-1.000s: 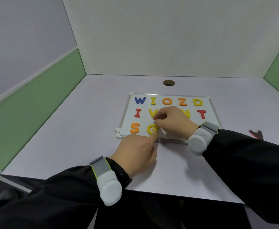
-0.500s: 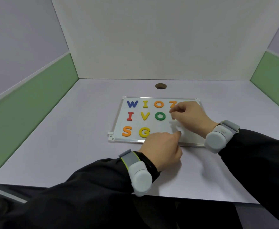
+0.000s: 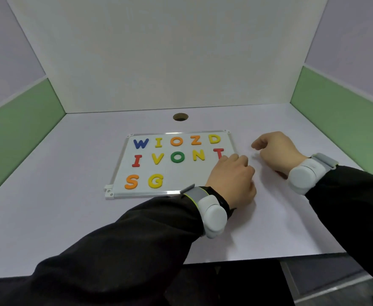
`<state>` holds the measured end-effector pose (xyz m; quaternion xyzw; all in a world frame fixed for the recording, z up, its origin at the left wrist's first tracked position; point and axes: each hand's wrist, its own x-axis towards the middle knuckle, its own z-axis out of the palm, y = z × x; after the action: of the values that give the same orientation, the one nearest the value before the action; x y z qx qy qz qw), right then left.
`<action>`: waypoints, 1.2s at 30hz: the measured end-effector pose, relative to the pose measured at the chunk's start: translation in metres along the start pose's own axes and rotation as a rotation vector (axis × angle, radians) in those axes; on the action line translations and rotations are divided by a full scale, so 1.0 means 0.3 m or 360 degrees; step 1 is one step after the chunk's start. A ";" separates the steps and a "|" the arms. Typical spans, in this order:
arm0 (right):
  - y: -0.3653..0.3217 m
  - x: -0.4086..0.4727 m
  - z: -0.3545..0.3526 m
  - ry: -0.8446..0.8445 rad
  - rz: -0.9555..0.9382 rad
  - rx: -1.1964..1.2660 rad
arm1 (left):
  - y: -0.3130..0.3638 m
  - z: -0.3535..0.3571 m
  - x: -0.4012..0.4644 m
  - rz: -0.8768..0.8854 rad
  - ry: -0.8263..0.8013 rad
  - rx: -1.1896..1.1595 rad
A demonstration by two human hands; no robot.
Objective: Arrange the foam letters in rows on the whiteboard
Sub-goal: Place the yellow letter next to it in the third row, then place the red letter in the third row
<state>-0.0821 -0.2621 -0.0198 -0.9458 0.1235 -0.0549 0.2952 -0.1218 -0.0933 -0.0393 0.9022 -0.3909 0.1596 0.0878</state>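
The whiteboard (image 3: 181,186) lies flat on the desk with foam letters in rows. Top row: blue W (image 3: 140,143), yellow I (image 3: 158,142), orange O (image 3: 176,141), orange Z (image 3: 195,140), yellow D (image 3: 214,139). Middle row: red I (image 3: 137,161), yellow V (image 3: 157,158), green O (image 3: 177,156), yellow N (image 3: 198,155), red T (image 3: 218,151). Bottom row: orange S (image 3: 132,181), yellow G (image 3: 156,180). My left hand (image 3: 231,178) rests curled over the board's right lower corner, fingers closed, nothing seen in it. My right hand (image 3: 276,150) hovers right of the board, loosely curled and holding nothing visible.
A round cable hole (image 3: 180,117) sits in the desk behind the board. White and green partition walls enclose the desk on three sides. The desk's front edge runs below my forearms. Grey bands with white pods are on both wrists.
Both hands have moved right, off the letters. My right hand left the middle row and now sits beside the board; N, T and D are uncovered. The camera view shifted.
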 end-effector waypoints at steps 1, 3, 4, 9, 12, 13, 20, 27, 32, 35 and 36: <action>0.008 0.008 -0.005 -0.0015 -0.0006 -0.0001 | 0.007 0.009 0.007 0.0007 0.0006 0.0021; 0.044 0.019 -0.026 -0.0019 -0.0002 -0.0015 | 0.043 0.024 0.036 0.0017 -0.0019 0.0035; 0.065 0.022 -0.037 -0.0022 0.0017 -0.0018 | 0.064 0.029 0.054 0.0011 -0.0050 0.0039; 0.114 0.030 -0.058 -0.0069 0.0098 -0.0014 | 0.089 0.046 0.120 -0.0064 -0.0172 0.0091; 0.135 0.023 -0.076 -0.0104 0.0138 -0.0020 | 0.103 0.067 0.144 -0.0062 -0.0258 0.0101; 0.140 0.020 -0.083 -0.0107 0.0133 -0.0022 | 0.111 0.077 0.148 -0.0052 -0.0281 0.0109; 0.146 -0.017 -0.140 -0.0439 0.0141 -0.0057 | 0.137 0.117 0.159 -0.0110 -0.0349 0.0099; 0.154 -0.021 -0.165 -0.0660 -0.0003 -0.0242 | 0.138 0.113 0.170 -0.0185 -0.0391 0.0129; 0.148 -0.032 -0.160 -0.0584 -0.0074 -0.0090 | 0.125 0.092 0.176 -0.0258 -0.0407 0.0112; 0.140 -0.032 -0.152 -0.0481 -0.0141 -0.0036 | 0.104 0.064 0.180 -0.0345 -0.0364 0.0053; 0.135 -0.032 -0.147 -0.0446 -0.0143 0.0016 | 0.095 0.058 0.179 -0.0396 -0.0334 -0.0015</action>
<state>-0.1073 -0.3158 -0.0070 -0.9473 0.0384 0.0638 0.3115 -0.1042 -0.1540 -0.0356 0.9550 -0.2838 0.0505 0.0699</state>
